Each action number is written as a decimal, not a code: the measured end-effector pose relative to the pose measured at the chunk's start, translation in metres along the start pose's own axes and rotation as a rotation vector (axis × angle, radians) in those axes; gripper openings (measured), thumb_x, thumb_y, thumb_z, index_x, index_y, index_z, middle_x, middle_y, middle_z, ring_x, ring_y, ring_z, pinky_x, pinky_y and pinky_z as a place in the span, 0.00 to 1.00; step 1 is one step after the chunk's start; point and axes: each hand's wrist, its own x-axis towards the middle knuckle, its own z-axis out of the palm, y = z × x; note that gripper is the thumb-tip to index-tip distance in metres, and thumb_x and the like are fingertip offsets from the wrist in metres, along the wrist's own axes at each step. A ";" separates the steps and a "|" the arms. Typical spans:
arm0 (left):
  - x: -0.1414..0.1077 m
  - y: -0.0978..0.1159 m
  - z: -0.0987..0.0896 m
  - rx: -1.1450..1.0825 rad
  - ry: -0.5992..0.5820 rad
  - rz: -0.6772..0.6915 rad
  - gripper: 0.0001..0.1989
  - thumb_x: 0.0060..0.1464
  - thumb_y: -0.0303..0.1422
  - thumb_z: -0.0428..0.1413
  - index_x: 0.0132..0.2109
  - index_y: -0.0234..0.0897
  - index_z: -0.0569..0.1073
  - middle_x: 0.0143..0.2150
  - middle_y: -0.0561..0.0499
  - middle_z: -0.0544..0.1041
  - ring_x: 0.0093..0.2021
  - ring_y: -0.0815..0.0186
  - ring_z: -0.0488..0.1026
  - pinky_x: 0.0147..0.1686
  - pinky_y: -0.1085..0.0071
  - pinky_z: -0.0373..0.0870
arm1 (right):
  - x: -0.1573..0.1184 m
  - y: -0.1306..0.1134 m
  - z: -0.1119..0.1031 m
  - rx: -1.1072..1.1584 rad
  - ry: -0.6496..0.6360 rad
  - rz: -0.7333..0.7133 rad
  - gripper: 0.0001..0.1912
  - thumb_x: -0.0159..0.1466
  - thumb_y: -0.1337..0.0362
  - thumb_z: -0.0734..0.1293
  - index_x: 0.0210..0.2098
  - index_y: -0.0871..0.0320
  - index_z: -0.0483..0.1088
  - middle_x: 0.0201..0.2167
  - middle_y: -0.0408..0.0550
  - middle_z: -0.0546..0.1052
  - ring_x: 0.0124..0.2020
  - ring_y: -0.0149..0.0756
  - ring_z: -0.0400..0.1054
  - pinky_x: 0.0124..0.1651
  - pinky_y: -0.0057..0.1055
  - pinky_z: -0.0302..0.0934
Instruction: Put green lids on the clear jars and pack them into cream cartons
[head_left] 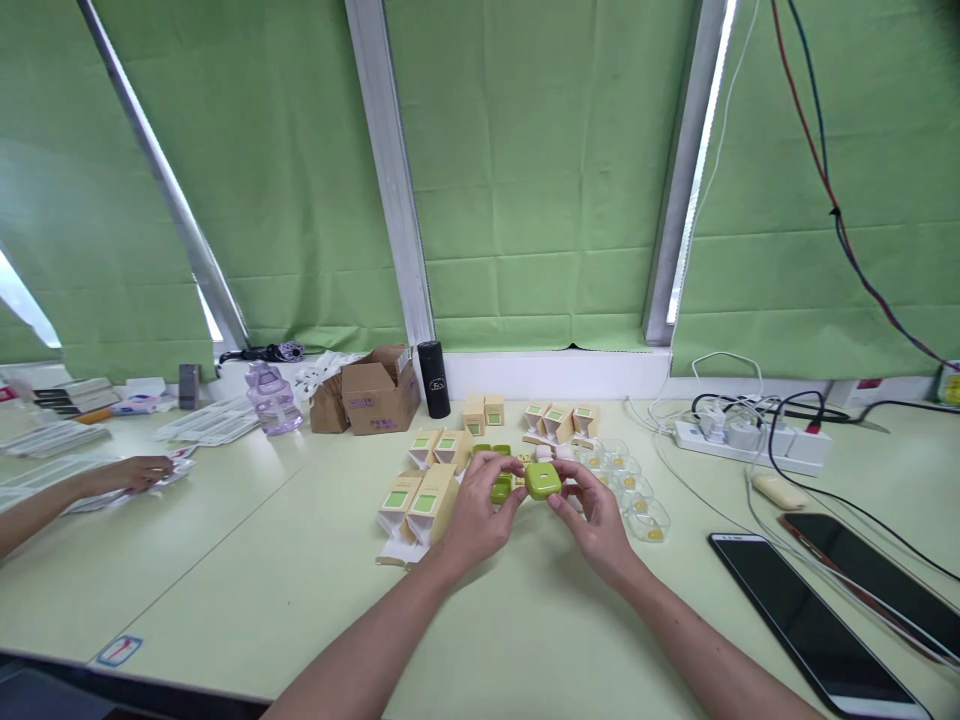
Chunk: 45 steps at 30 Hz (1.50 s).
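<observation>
Between my two hands, above the table, is a small glossy green case point(543, 481) with rounded corners, like an earbud case. My left hand point(484, 505) pinches its left side and my right hand point(592, 515) grips its right edge. More green cases point(501, 488) lie just behind my left fingers, partly hidden. Left of them stand small cream boxes point(427, 503) with green squares on the front and open flaps. To the right of my right hand sit several clear plastic shells point(647, 520) with yellow spots. Small pinkish-white pieces point(553, 453) show behind the held case.
Farther back are more cream boxes point(559, 424), a black tumbler point(433, 380), a cardboard box point(380, 392) and a purple bottle point(273, 398). At right lie a power strip point(754, 446), cables and two phones point(806, 620). Another person's hand point(135, 474) works at far left.
</observation>
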 end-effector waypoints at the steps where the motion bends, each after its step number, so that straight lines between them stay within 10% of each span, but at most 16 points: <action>1: 0.000 -0.001 0.000 0.004 -0.002 0.014 0.10 0.66 0.34 0.58 0.53 0.41 0.75 0.52 0.42 0.74 0.55 0.54 0.73 0.51 0.57 0.75 | 0.000 0.000 0.000 0.034 -0.008 0.013 0.20 0.67 0.51 0.72 0.55 0.53 0.73 0.50 0.54 0.78 0.49 0.47 0.72 0.49 0.42 0.69; 18: -0.004 0.003 -0.001 0.183 -0.185 0.293 0.29 0.65 0.22 0.53 0.69 0.50 0.67 0.64 0.44 0.73 0.65 0.49 0.63 0.64 0.44 0.67 | 0.003 0.003 0.006 0.083 -0.047 0.085 0.22 0.65 0.47 0.74 0.51 0.53 0.75 0.49 0.55 0.81 0.48 0.47 0.76 0.46 0.40 0.71; 28: 0.001 0.002 -0.001 -0.103 0.021 -0.044 0.21 0.59 0.25 0.61 0.58 0.45 0.75 0.57 0.45 0.74 0.60 0.53 0.69 0.61 0.54 0.69 | -0.002 0.001 0.001 -0.286 -0.054 -0.026 0.15 0.76 0.54 0.60 0.52 0.52 0.74 0.49 0.53 0.80 0.52 0.49 0.73 0.54 0.46 0.68; 35: 0.006 -0.010 0.001 -0.407 0.087 -0.205 0.23 0.56 0.30 0.65 0.58 0.40 0.72 0.57 0.44 0.76 0.55 0.58 0.73 0.57 0.60 0.70 | -0.006 -0.005 0.006 -0.818 -0.340 -0.258 0.20 0.70 0.73 0.60 0.57 0.53 0.73 0.60 0.53 0.77 0.62 0.54 0.63 0.61 0.52 0.59; 45: 0.008 -0.022 0.002 -0.571 0.079 -0.257 0.27 0.51 0.33 0.68 0.58 0.38 0.74 0.57 0.41 0.78 0.57 0.55 0.74 0.56 0.60 0.72 | -0.012 0.000 0.018 -1.044 -0.499 -0.262 0.21 0.75 0.60 0.61 0.65 0.55 0.68 0.67 0.53 0.72 0.71 0.58 0.56 0.73 0.58 0.44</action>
